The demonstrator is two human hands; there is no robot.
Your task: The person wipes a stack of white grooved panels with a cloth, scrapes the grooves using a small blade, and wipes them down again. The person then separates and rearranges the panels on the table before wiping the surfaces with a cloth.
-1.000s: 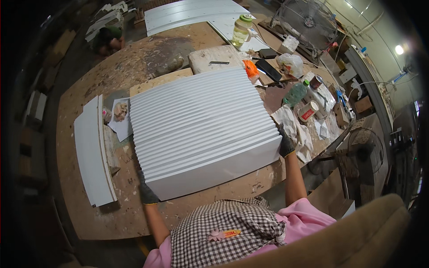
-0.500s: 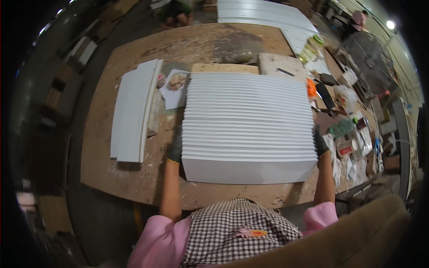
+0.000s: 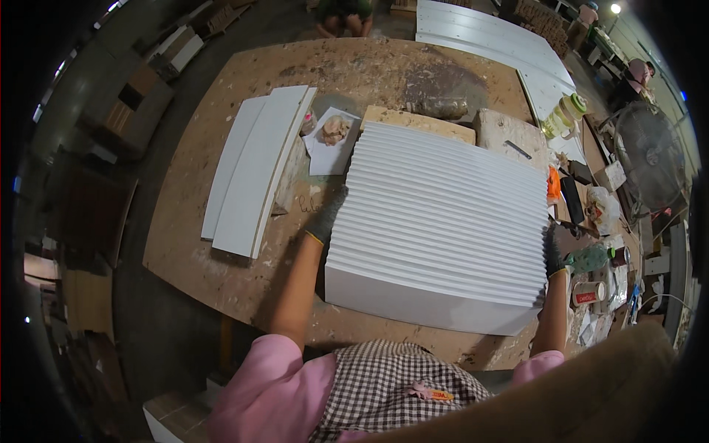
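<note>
A tight row of white boards point(image 3: 443, 214), their edges forming parallel ridges, lies in front of me on the worktable. My left hand point(image 3: 331, 215), in a dark glove with a yellow cuff edge, grips the row's left end. At the opposite end, my right hand point(image 3: 554, 251), gloved alike, holds the boards from the right side. The fingers of both hands are partly hidden against the board ends. Behind the row, a light wooden strip point(image 3: 421, 122) lies next to a pale block point(image 3: 509, 133) with a thin dark tool on top.
More white panels point(image 3: 258, 173) lie at left on the stained worktable point(image 3: 192, 236). Beside them is paper point(image 3: 329, 156) bearing a tan lump. A green-capped bottle point(image 3: 563, 116), a green plastic bottle point(image 3: 591, 258) and a cup point(image 3: 588, 293) crowd the right side. A fan point(image 3: 650, 155) stands beyond.
The view has turned, so the table and boards appear farther right and slanted. My left hand sits slightly farther along the row's left end. Both hands stay at the boards' ends.
</note>
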